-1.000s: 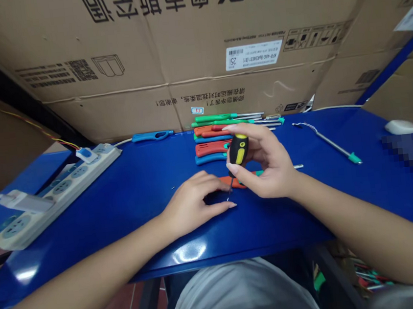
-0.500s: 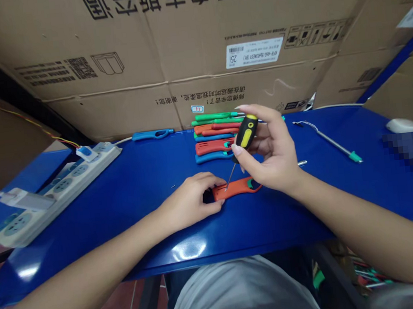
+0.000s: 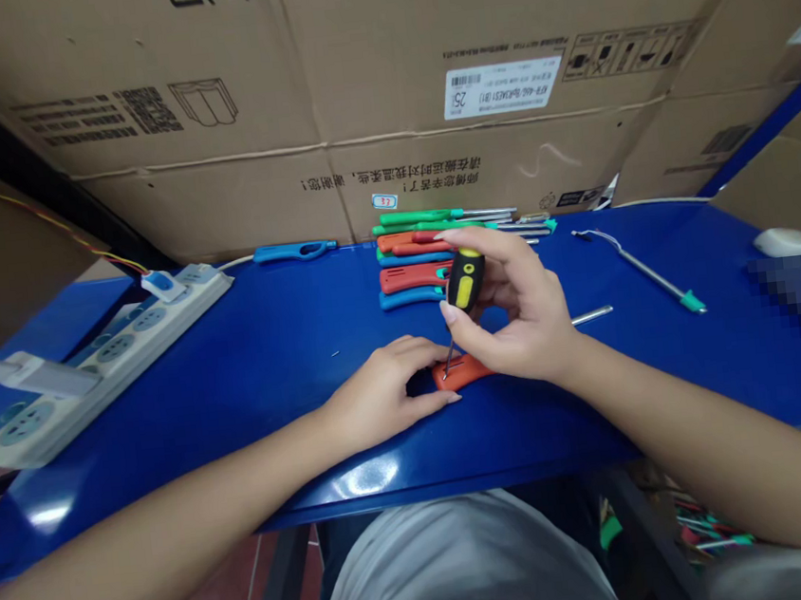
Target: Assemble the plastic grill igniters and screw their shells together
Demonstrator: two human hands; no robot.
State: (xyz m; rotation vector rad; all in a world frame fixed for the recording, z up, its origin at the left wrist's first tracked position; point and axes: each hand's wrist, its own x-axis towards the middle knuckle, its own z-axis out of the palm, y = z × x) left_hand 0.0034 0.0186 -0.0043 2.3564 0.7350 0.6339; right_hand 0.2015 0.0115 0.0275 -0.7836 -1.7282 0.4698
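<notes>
My right hand (image 3: pixel 515 302) grips a black and yellow screwdriver (image 3: pixel 466 279), held steeply with its tip down on an orange long-nosed lighter (image 3: pixel 459 370). The lighter lies flat on the blue table, its metal tube (image 3: pixel 592 315) pointing right; my right hand covers its middle. Thumb and fingers of my left hand (image 3: pixel 388 387) pinch the lighter's left end from both sides. Beyond my hands, several green, orange, red and blue lighters (image 3: pixel 412 278) lie in a stacked row. A tiny metal piece, perhaps a screw (image 3: pixel 335 353), rests to the left.
A white power strip (image 3: pixel 125 343) with plugs stands at the left. One blue lighter handle (image 3: pixel 293 252) lies at the back. A loose metal tube with a green end (image 3: pixel 663 282) lies right, near a white mouse-like object (image 3: pixel 787 242). A cardboard box (image 3: pixel 360 185) walls the back.
The screwdriver has become more upright and lower, its tip now at the orange lighter's left end. My left hand and the lighter appear slightly further right in view.
</notes>
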